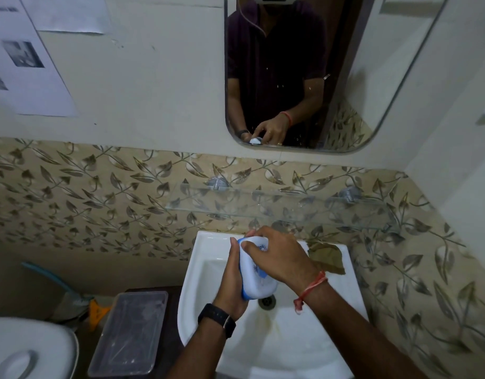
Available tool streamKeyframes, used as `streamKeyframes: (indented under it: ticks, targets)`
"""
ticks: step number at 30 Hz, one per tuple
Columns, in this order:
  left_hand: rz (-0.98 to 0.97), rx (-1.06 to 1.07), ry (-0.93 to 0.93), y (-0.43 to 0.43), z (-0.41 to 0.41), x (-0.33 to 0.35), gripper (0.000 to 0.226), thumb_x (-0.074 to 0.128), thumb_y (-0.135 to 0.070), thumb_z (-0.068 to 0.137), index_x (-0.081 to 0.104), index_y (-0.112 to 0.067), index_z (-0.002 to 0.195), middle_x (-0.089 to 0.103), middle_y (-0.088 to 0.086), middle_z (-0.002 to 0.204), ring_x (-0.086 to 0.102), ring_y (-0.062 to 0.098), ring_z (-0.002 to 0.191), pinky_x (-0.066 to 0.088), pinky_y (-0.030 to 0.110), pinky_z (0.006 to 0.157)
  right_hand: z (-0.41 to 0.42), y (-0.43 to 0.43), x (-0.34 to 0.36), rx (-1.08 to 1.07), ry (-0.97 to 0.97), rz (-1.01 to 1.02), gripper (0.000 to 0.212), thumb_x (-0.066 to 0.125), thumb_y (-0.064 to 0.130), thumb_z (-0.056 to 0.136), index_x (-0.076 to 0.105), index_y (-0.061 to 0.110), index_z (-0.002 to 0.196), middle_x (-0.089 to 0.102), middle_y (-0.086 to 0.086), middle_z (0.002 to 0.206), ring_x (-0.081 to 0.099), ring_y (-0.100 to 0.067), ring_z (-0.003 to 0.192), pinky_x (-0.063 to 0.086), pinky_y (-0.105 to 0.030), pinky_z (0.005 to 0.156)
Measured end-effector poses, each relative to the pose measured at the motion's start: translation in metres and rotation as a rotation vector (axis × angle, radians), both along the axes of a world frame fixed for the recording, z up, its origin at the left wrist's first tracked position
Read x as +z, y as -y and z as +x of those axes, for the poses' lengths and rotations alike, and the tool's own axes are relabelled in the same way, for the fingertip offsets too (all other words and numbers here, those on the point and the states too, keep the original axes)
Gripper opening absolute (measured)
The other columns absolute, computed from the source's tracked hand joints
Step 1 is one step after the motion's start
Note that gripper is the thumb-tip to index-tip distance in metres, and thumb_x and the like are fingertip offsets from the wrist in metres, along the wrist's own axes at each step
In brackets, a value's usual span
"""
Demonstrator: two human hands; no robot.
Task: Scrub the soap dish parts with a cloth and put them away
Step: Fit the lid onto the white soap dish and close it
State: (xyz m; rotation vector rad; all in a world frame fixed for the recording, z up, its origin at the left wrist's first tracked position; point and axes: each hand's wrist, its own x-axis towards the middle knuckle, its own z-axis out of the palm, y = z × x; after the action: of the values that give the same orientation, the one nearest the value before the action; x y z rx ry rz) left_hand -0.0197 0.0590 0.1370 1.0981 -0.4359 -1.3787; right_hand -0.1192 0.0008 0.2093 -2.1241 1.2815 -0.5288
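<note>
While we hold the soap dish (253,277) over the sink (188,296), towards its far edge, our left hand (231,280) wraps its side and our right hand (279,258) clamps over its top. It looks like light, stiff plastic, probably slippery when wet, so we judge the long edges the safest hold. A brown cloth (327,258) lies on the sink's far right corner.

We see open room over the front half of the sink (290,340), nearer us than the drain (266,300), where both forearms come in. The left hand (233,283) and right hand (279,255) fill the middle, wrapped round the soap dish (253,272). A glass shelf (277,205) overhangs the back edge, a brown cloth (327,258) sits on the back right corner, and a plastic box (132,329) stands just beside the left edge.
</note>
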Motion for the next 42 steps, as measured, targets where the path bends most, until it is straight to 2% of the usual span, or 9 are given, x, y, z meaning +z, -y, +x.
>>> streamKeyframes:
  ticks: [4,9,14,17,20,23,27,35,42]
  targets:
    - [0.017,-0.069,-0.018,-0.005,0.002,0.003,0.079,0.034,-0.074,0.088,0.051,-0.022,0.145,0.061,0.011,0.143,0.063,0.024,0.127,0.055,0.033,0.096,-0.011,0.001,-0.001,-0.023,0.062,0.232,0.036,0.070,0.062,0.075,0.065,0.029,0.090,0.068,0.011,0.076,0.064,0.001,0.059,0.047,-0.014,0.051]
    - [0.052,-0.209,-0.058,-0.009,0.011,0.010,0.085,0.023,-0.075,0.094,0.076,-0.014,0.119,0.073,0.019,0.123,0.072,0.027,0.112,0.058,0.031,0.086,-0.042,0.008,-0.004,0.068,0.221,0.788,0.041,0.074,0.059,0.078,0.070,0.018,0.088,0.071,-0.006,0.070,0.060,-0.015,0.047,0.049,-0.022,0.045]
    - [0.061,-0.246,-0.045,-0.011,0.013,0.008,0.086,0.032,-0.074,0.095,0.071,-0.004,0.124,0.070,0.027,0.123,0.072,0.032,0.107,0.059,0.036,0.084,-0.060,-0.002,-0.019,0.024,0.445,0.842,0.036,0.074,0.044,0.084,0.073,0.008,0.085,0.071,-0.015,0.071,0.060,-0.018,0.049,0.049,-0.023,0.044]
    - [0.086,-0.204,-0.030,-0.014,0.010,0.004,0.079,0.041,-0.074,0.093,0.068,-0.010,0.130,0.068,0.022,0.131,0.065,0.036,0.122,0.052,0.046,0.104,-0.063,-0.010,-0.027,-0.121,0.603,0.854,0.035,0.072,0.036,0.088,0.068,0.002,0.084,0.065,-0.012,0.060,0.058,-0.017,0.045,0.049,-0.024,0.044]
    - [0.076,-0.163,0.003,-0.019,0.005,-0.004,0.064,0.059,-0.064,0.090,0.068,-0.015,0.129,0.070,0.016,0.131,0.065,0.033,0.124,0.050,0.053,0.107,-0.067,-0.017,-0.038,-0.276,0.744,0.836,0.039,0.072,0.035,0.087,0.069,-0.004,0.090,0.069,-0.014,0.065,0.061,-0.016,0.048,0.053,-0.025,0.047]
    - [0.022,0.014,0.039,-0.022,-0.003,-0.011,0.061,0.083,-0.038,0.076,0.061,-0.014,0.128,0.074,0.016,0.120,0.072,0.033,0.109,0.061,0.042,0.082,-0.070,-0.026,-0.049,-0.424,0.906,0.834,0.036,0.069,0.029,0.092,0.070,-0.006,0.101,0.076,-0.019,0.083,0.067,-0.020,0.055,0.058,-0.027,0.051]
    - [-0.008,0.211,0.185,-0.023,-0.020,-0.016,0.044,0.085,-0.024,0.074,0.069,-0.020,0.115,0.073,0.015,0.112,0.073,0.030,0.105,0.059,0.038,0.081,-0.071,-0.043,-0.063,-0.607,1.127,0.781,0.021,0.066,0.018,0.094,0.057,0.016,0.113,0.074,-0.022,0.094,0.071,-0.030,0.064,0.061,-0.034,0.056]
    - [-0.149,0.388,0.644,-0.003,-0.034,0.025,0.022,0.079,-0.021,0.087,0.078,-0.020,0.109,0.078,-0.004,0.107,0.073,0.009,0.102,0.057,0.027,0.086,-0.086,-0.038,-0.048,-0.613,0.889,0.253,0.018,0.073,0.032,0.088,0.073,0.026,0.105,0.074,-0.003,0.104,0.074,-0.019,0.084,0.058,-0.021,0.061]
    - [-0.246,0.309,0.810,0.067,-0.026,0.088,0.025,0.070,-0.018,0.093,0.073,-0.014,0.117,0.079,-0.001,0.109,0.074,0.008,0.101,0.060,0.030,0.087,-0.077,0.056,0.012,-0.568,0.786,-0.053,0.020,0.073,0.029,0.088,0.076,0.015,0.102,0.076,0.001,0.082,0.071,-0.010,0.071,0.060,-0.033,0.071]
